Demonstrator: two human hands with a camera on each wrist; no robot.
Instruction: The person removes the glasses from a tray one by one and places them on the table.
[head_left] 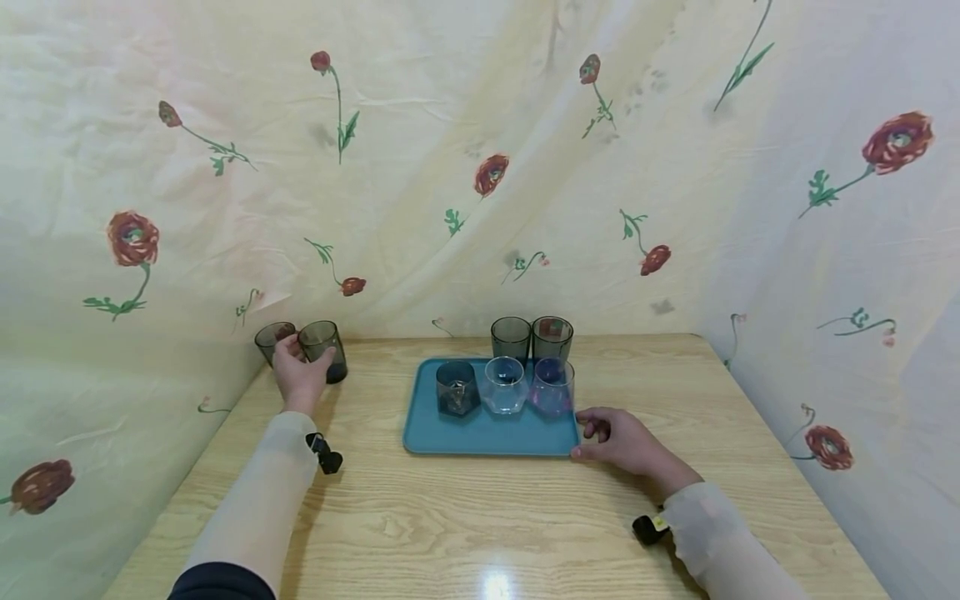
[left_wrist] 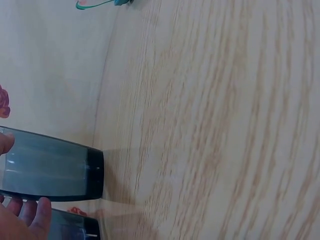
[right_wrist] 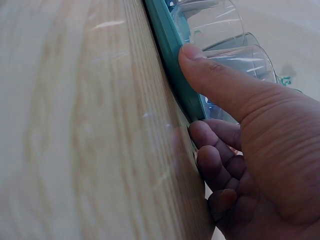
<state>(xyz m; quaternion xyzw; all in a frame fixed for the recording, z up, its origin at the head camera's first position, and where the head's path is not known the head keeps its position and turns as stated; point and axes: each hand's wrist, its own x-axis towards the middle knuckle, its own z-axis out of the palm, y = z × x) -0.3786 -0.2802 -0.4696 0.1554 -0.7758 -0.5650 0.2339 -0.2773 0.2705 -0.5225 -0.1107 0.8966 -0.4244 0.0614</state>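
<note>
At the table's back left corner my left hand point(head_left: 298, 382) grips a tall smoky-grey glass point(head_left: 322, 335) between thumb and fingers. The glass point(left_wrist: 52, 167) stands upright on the table. Just left of it is a second smoky glass point(head_left: 269, 336), partly hidden by my fingers. My right hand point(head_left: 628, 442) is at the near right corner of a blue tray point(head_left: 487, 440). The thumb point(right_wrist: 212, 72) lies against the tray's front wall, with the other fingers curled at its right side. On the tray are a dark faceted glass point(head_left: 457, 390), a clear glass point(head_left: 505, 387) and a purple-tinted glass point(head_left: 552, 390).
Two more smoky glasses point(head_left: 511, 336) stand side by side at the tray's back edge; whether on it or behind it, I cannot tell. A flowered cloth point(head_left: 420, 167) hangs along the back and sides of the wooden table point(head_left: 450, 517).
</note>
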